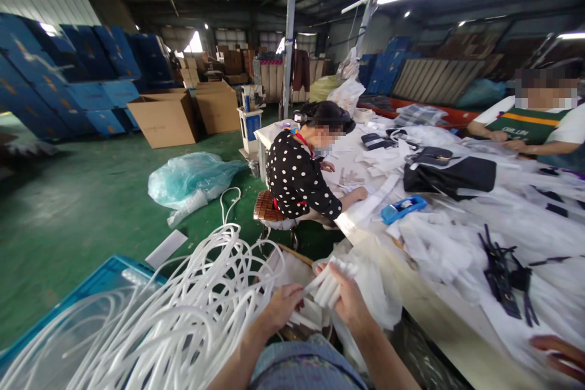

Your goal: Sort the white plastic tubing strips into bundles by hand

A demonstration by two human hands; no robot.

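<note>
White strips (326,292) bunched in our right hand (346,295), an end pinched in our left hand (284,306), between coiled tubing (185,317) and a cluttered pale table (434,311), green floor (109,183), blue boxes (107,94) stacked beyond.

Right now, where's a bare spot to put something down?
There's bare green floor between the turquoise plastic bag, the stacked blue boxes and the blue crate. It's crowded around the hands: white tubing beside the left hand, whitish plastic beside the right hand. The worktable is heaped with white material.
</note>
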